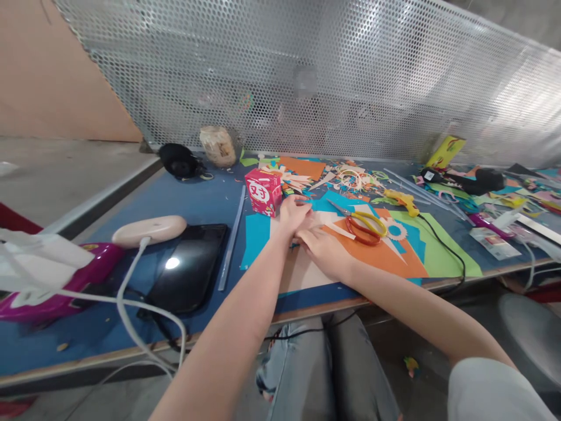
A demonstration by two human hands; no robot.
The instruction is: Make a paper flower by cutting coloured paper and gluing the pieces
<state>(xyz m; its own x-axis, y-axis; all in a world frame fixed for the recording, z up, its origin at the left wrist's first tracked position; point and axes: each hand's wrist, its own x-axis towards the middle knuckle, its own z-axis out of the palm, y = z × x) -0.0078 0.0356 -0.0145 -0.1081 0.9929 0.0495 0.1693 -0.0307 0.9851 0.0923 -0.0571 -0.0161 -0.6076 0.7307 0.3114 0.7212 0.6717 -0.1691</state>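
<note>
My left hand (293, 217) and my right hand (326, 250) meet over the sheets of coloured paper, fingers bent and pressed together. Whatever is pinched between them is too small and covered to make out. Beneath them is a pale sheet of paper (307, 275), on top of blue paper (255, 238). Scissors with yellow and orange handles (366, 227) lie on orange paper (385, 252) to the right of my hands. A white paper gear shape (397, 230) is beside the scissors. Just behind my left hand stands a pink box (263, 192).
A yellow glue gun (402, 202) with a black cord lies on the right, by green paper (451, 248). Paper scraps (350, 178) are heaped at the back, before a perforated metal panel (263, 70). On the left are a black phone (190, 266) and a white cabled device (149, 230).
</note>
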